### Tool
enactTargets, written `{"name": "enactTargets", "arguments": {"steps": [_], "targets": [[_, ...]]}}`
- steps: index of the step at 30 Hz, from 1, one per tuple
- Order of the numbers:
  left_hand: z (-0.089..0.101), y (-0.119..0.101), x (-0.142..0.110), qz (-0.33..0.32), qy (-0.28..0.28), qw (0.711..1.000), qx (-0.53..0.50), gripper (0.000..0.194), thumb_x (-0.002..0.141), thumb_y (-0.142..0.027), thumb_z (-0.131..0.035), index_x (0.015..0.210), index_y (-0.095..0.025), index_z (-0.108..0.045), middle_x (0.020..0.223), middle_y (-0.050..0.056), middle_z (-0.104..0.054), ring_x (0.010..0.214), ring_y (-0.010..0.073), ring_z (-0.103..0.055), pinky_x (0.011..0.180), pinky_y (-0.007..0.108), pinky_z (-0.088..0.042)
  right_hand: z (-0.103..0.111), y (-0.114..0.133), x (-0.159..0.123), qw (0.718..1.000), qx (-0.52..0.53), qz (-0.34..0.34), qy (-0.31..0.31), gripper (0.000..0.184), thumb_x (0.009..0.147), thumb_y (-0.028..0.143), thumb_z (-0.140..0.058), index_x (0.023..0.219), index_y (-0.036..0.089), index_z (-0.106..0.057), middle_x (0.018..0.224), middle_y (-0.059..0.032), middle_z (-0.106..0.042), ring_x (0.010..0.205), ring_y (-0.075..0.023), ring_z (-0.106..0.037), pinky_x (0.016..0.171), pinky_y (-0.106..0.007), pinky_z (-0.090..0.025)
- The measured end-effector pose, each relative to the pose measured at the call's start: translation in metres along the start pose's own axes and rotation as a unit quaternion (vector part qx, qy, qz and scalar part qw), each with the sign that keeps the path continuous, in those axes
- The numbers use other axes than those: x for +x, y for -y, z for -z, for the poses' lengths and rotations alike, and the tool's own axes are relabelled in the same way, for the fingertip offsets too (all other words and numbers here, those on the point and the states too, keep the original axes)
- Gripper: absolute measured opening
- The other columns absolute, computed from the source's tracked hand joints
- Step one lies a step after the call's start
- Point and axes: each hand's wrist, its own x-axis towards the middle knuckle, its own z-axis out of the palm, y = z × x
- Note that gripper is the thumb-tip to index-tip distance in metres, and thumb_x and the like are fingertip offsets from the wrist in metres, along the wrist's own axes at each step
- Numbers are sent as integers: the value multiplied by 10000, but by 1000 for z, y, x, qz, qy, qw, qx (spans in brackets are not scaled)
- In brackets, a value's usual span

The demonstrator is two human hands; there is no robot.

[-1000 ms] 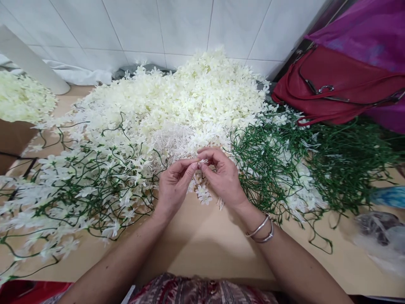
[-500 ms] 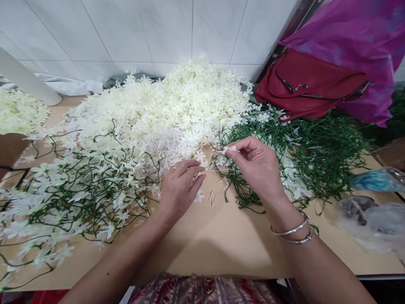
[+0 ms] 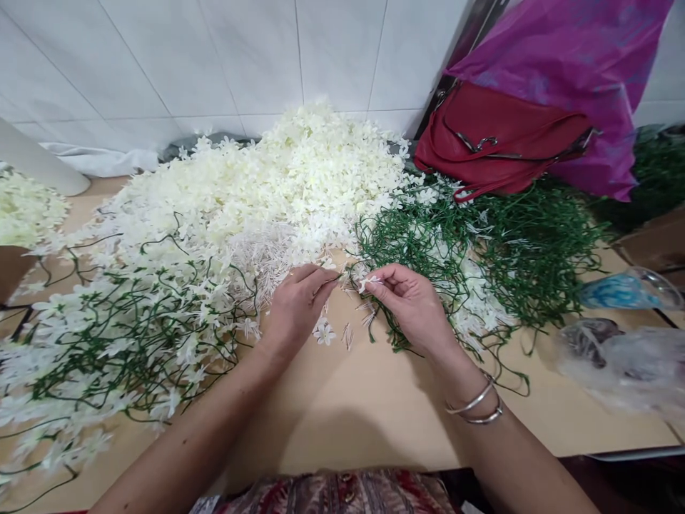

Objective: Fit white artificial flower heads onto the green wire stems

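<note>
While hands (image 3: 411, 305) nearly meet, white flower (image 3: 363, 285) points left.

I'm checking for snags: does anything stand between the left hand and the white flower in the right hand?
Nothing visible does; a narrow gap separates the left hand from the white flower pinched in the right hand. Loose white sprigs lie nearby.

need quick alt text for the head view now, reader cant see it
A person's right hand pinches a small white flower close to the left hand, which pinches what looks like a thin green stem. On the table lie a heap of white flowers, stemmed flowers at left and tangled green stems at right, with a red handbag behind.
</note>
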Motion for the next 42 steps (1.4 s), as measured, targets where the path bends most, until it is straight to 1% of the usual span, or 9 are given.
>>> {"name": "enactTargets", "arguments": {"steps": [5, 11, 16, 21, 28, 32, 34, 39, 42], "targets": [[10, -11, -13, 19, -46, 995, -90, 129, 1000, -264, -640, 1008, -232, -765, 1008, 61, -775, 943, 186, -739, 879, 299, -574, -5, 2, 0, 996, 72, -27, 42, 338, 784, 548, -842, 875, 239, -739, 879, -31, -764, 836, -201, -692, 836, -359, -566], [14, -25, -19, 21, -51, 994, -98, 140, 1003, -192, -616, 1070, -222, -735, 952, 51, -770, 851, 165, -714, 777, 278, -560, -10, 7, -1, 987, 143, -35, 58, 288, 778, 513, -862, 839, 261, -735, 901, -21, -743, 862, -195, -696, 932, -380, -560], [14, -25, -21, 29, -34, 991, -129, 153, 1010, -196, -603, 1069, -187, -744, 872, 56, -712, 738, 145, -631, 635, 252, -493, -10, 9, -1, 984, 157, -53, 71, 290, 759, 501, -882, 831, 257, -745, 887, -22, -733, 858, -194, -677, 906, -372, -555], [15, -24, -22, 63, -8, 980, -186, 144, 1004, -247, -640, 1044, -205, -771, 924, 70, -745, 790, 158, -664, 602, 247, -472, -13, 7, -3, 976, 172, -79, 113, 271, 771, 478, -883, 841, 244, -765, 871, -24, -728, 822, -180, -650, 835, -339, -540], [14, -23, -24, 17, -6, 982, -188, 131, 993, -172, -646, 1057, -185, -760, 914, 55, -753, 715, 110, -642, 565, 196, -477, -15, 3, -4, 967, 191, -97, 139, 251, 762, 437, -903, 868, 246, -779, 889, -19, -731, 845, -172, -640, 862, -319, -514], [14, -23, -24, -11, -19, 984, -179, 122, 976, -131, -665, 1056, -170, -749, 896, 46, -743, 701, 93, -626, 549, 171, -471, -11, -2, -6, 974, 144, -99, 141, 263, 789, 461, -879, 909, 249, -779, 897, -19, -717, 838, -172, -615, 802, -304, -488], [13, -22, -24, -27, -27, 986, -163, 107, 970, -126, -675, 1047, -166, -738, 868, 38, -733, 700, 94, -623, 570, 175, -491, -10, -5, -7, 979, 119, -93, 141, 259, 811, 470, -860, 927, 255, -774, 900, -16, -710, 808, -166, -595, 756, -297, -469], [12, -18, -27, -53, -18, 987, -149, 90, 978, -118, -670, 1035, -171, -716, 918, 49, -767, 843, 130, -705, 768, 234, -583, -10, -7, -8, 980, 90, -88, 154, 261, 831, 479, -838, 903, 243, -752, 903, -20, -717, 790, -162, -593, 743, -297, -465], [11, -14, -29, -48, -10, 988, -148, 101, 974, -104, -671, 1040, -166, -715, 932, 46, -773, 853, 123, -715, 780, 215, -583, -11, -7, -7, 981, 76, -88, 157, 282, 827, 484, -838, 882, 227, -735, 921, -28, -726, 806, -163, -607, 769, -300, -481]]}}
